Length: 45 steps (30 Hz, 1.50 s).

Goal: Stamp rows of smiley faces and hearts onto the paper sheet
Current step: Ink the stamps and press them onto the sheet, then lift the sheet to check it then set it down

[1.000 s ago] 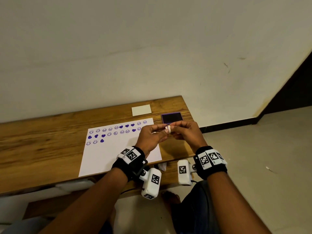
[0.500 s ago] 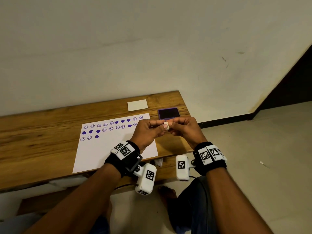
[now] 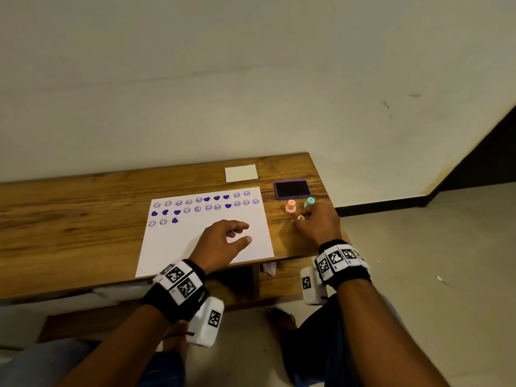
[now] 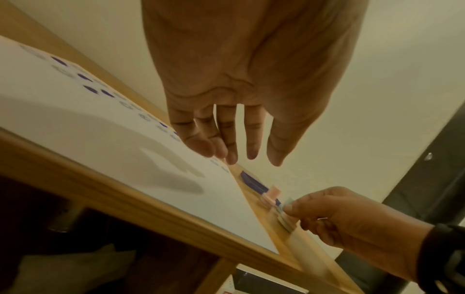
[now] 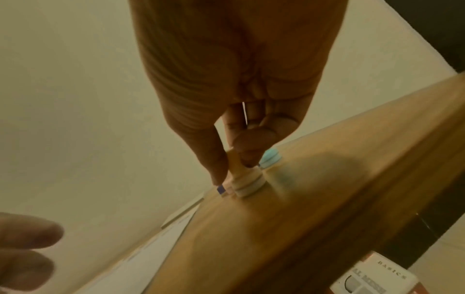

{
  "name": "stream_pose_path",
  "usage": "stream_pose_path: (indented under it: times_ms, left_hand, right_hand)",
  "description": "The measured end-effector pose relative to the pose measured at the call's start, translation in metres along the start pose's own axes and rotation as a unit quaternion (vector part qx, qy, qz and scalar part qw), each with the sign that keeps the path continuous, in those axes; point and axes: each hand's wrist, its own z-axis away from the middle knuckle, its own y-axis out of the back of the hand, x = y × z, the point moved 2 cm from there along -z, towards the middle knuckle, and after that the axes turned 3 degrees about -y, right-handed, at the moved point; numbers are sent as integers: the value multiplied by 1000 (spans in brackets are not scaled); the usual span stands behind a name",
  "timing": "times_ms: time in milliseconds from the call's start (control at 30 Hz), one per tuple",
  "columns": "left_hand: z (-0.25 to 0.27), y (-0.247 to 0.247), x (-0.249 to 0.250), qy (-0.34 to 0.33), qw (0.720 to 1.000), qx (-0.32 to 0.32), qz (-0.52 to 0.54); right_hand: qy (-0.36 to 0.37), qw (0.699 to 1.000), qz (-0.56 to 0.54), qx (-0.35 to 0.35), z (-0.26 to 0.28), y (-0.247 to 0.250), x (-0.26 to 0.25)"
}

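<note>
The white paper sheet lies on the wooden table, with rows of purple smileys and hearts stamped along its far part. My left hand hovers just above the sheet's near right area, fingers relaxed and holding nothing. My right hand is to the right of the sheet and pinches the stem of a small cream stamp, which stands base down on the table. A pink stamp and a teal stamp stand just beyond it. The purple ink pad lies open behind them.
A small blank white card lies at the table's far edge near the wall. The table's right edge runs close to the stamps. Under the table are a shelf with crumpled paper and a small box.
The hands were together holding the small stamp above the table's front edge. They have parted: the left moved over the sheet, the right lowered the stamp onto the table beside the paper.
</note>
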Motion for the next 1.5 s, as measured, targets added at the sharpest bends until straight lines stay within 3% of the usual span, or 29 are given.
stream_pose_path:
  times_ms: [133,333,467,633,800,933,1100,1200,1333,1500]
  left_hand:
    - [22,22,-26,3,1000,31,1]
    - [30,57,-65,-18,992,116,-40]
    - [26,82,-95,-6,977,171,-130]
    - [27,83,-97,-17,968,162,-193]
    - [29,62,-97,-22,973,69,-218]
    - [25,60,-100,-12,973,54,-223]
    - [19,64,-98,1,973,56,-224]
    - [18,65,-96,7,975,55,-215]
    - [17,66,-98,12,978,52,-203]
    - [15,67,-98,14,979,52,-195]
  right_hand:
    - [-6,1000,28,5,6,0,-2]
    - [9,995,25,100,22,6,-23]
    - [73,994,60,64,36,-36,-57]
    - [76,985,153,28,30,-55,-71]
    - [48,975,215,7,26,-70,-77]
    - [51,973,225,-2,27,-79,-81]
    - [89,986,139,-36,27,-80,-81]
    - [61,997,-35,-21,29,-71,-86]
    - [7,977,-209,-34,28,-62,-85]
    - [-46,970,-235,-36,18,-61,-72]
